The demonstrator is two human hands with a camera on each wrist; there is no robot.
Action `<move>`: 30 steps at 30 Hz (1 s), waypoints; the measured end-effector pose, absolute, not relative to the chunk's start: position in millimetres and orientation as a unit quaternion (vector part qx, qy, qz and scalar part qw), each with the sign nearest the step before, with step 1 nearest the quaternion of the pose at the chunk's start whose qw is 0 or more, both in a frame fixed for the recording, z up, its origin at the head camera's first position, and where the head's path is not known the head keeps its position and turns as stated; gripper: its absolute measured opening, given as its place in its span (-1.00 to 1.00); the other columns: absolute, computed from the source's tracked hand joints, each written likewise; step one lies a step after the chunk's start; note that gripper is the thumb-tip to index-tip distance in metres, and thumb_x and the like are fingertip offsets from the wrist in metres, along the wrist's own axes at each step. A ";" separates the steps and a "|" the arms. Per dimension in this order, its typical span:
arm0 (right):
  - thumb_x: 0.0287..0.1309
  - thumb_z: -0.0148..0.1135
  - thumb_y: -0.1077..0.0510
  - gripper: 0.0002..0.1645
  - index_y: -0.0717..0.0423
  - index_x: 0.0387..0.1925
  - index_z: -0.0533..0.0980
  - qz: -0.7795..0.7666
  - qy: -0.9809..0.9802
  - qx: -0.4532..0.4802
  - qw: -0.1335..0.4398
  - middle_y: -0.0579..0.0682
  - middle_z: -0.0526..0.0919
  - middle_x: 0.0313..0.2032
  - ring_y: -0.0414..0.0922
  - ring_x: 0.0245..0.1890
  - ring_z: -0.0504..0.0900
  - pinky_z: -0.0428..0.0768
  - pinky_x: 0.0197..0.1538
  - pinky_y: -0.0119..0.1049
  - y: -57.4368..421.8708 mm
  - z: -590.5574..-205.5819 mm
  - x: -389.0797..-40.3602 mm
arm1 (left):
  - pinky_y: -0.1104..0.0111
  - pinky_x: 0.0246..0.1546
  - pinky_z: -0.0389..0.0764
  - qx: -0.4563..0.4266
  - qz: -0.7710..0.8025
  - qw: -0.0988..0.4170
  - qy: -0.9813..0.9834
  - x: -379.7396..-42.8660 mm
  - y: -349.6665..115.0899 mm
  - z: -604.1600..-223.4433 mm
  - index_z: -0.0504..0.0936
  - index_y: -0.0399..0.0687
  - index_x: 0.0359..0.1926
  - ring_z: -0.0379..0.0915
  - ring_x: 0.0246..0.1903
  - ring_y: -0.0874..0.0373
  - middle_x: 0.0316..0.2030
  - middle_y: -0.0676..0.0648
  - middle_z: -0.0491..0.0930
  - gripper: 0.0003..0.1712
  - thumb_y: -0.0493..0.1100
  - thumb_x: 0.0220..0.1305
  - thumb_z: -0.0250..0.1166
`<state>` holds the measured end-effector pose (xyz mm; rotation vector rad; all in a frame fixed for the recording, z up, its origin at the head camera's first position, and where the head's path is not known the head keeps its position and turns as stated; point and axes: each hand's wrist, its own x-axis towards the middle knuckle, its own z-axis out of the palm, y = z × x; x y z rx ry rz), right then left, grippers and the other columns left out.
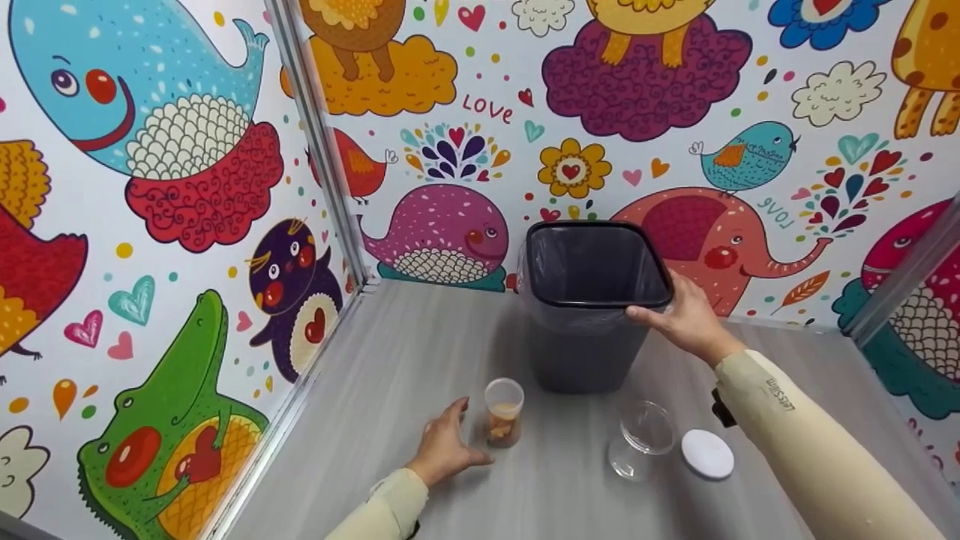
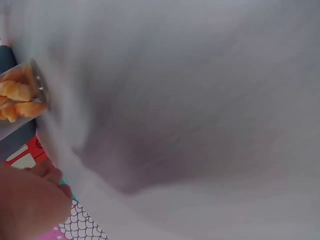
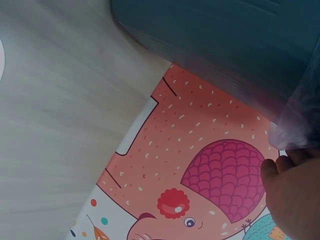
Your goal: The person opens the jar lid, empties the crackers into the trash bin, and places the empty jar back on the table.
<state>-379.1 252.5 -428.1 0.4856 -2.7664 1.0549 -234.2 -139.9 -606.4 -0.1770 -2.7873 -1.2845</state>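
Observation:
A dark grey trash can [image 1: 581, 360] with a black rim and a clear plastic liner [image 3: 295, 125] stands upright near the back wall. My right hand [image 1: 694, 319] grips its right corner, thumb over the rim and fingers along the side. In the right wrist view the fingers of that hand [image 3: 295, 192] are bent beside the liner. A clear plastic cup [image 1: 504, 397] holding orange-brown pieces stands on the table in front of the can. Just left of the cup my left hand [image 1: 446, 450] is spread, apart from it. The left wrist view shows the pieces [image 2: 17, 95] through the cup's wall.
An open clear jar [image 1: 637, 446] stands right of the cup, in front of the can. Beside it a round white lid [image 1: 707, 454] lies on the grey table [image 1: 420, 337], below the right forearm. Printed cartoon walls [image 1: 450, 247] border the table at the left and back.

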 end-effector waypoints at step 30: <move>0.01 0.37 -0.41 0.36 0.17 0.56 -0.10 0.350 -0.926 0.135 0.041 0.30 0.06 0.47 0.30 0.42 0.01 0.02 0.30 0.42 252.8 -426.8 -376.9 | 0.10 -0.04 0.58 -0.087 -0.385 0.086 -0.915 -258.4 -110.1 -618.9 0.62 -0.13 0.00 0.61 -0.12 0.02 -0.13 -0.04 0.69 -0.24 -0.03 -0.29 0.71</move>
